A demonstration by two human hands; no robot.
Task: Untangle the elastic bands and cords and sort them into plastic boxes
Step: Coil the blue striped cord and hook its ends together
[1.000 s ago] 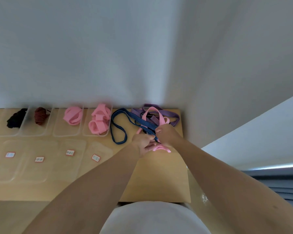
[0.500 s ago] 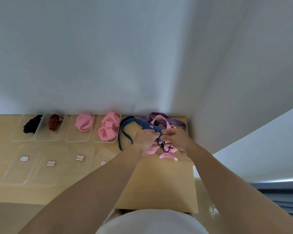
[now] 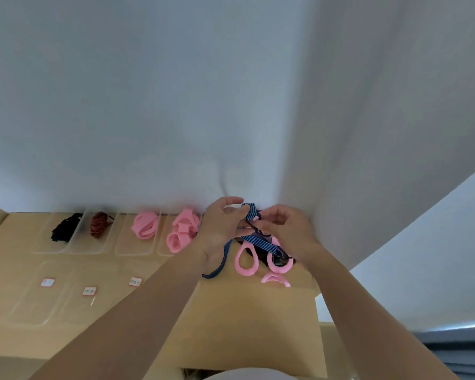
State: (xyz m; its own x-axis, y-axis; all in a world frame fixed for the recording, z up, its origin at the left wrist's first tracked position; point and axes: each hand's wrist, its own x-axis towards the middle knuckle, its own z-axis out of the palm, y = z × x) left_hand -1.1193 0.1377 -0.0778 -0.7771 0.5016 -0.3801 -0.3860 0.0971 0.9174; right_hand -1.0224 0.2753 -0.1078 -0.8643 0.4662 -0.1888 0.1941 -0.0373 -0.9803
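Note:
My left hand [image 3: 222,223] and my right hand [image 3: 284,225] are raised above the table's far right corner, and both pinch a blue striped elastic band [image 3: 251,211]. The band trails down from my fingers to the tabletop, where its lower end [image 3: 217,270] lies. Under my hands lies a tangle of pink loops [image 3: 246,260] and dark cord [image 3: 279,259]. Part of the tangle is hidden behind my hands.
Four clear plastic boxes line the back wall: a black cord [image 3: 65,227], a red-brown cord [image 3: 98,224], a pink band [image 3: 145,224], and more pink bands [image 3: 183,231]. Clear lids with small labels [image 3: 47,282] lie in front. The wooden table edge [image 3: 317,292] is at the right.
Both hands have lifted the blue striped band up off the table, away from the pink and dark tangle. The view has tilted upward.

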